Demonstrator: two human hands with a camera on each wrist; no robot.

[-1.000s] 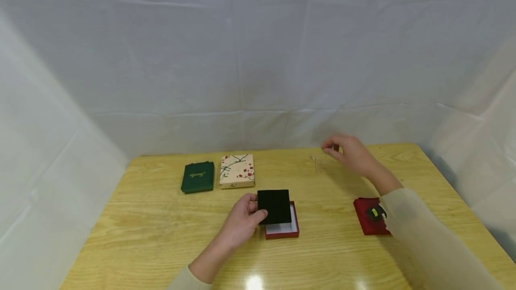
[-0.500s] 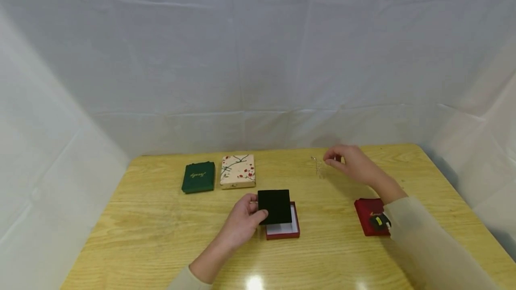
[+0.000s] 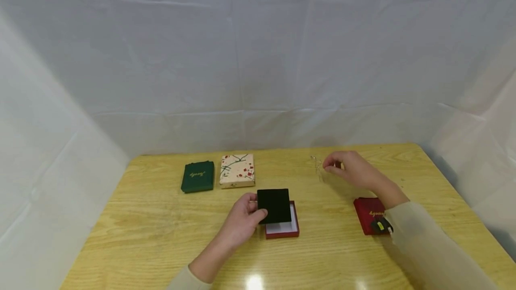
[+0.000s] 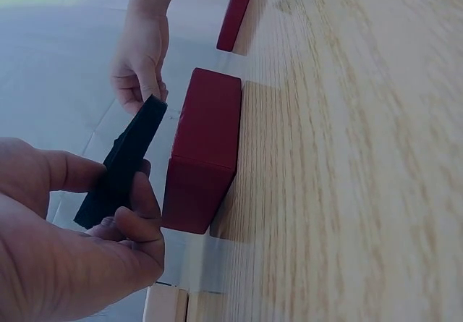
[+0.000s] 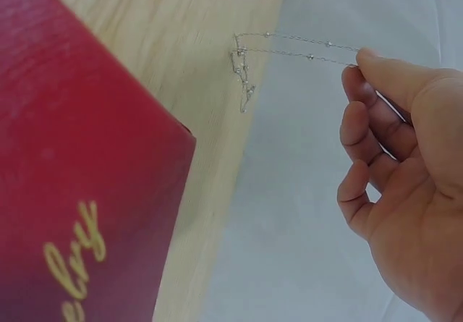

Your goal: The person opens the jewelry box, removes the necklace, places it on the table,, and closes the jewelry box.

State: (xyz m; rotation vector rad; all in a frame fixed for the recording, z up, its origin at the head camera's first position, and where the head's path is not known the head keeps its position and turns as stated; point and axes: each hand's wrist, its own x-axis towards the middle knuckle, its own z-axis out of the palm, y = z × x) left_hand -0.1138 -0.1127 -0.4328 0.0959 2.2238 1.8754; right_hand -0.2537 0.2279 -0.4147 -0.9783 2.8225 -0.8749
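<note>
Running leftward from the right hand [image 3: 352, 171], a fine silver chain [image 5: 311, 56] stretches doubled between pinched thumb and forefinger and its loose bunched end, apparently on the counter [image 3: 161, 236]. That end lies beyond and to the right of the open red box [image 3: 282, 235], the right hand being nearer. The left hand [image 3: 241, 222] grips a black pad [image 3: 274, 206], tilted above the box. The right sleeve [image 3: 433, 243] partly hides a red lid [image 3: 366, 216]; green [image 3: 197, 176] and floral [image 3: 237, 171] boxes sit off left.
</note>
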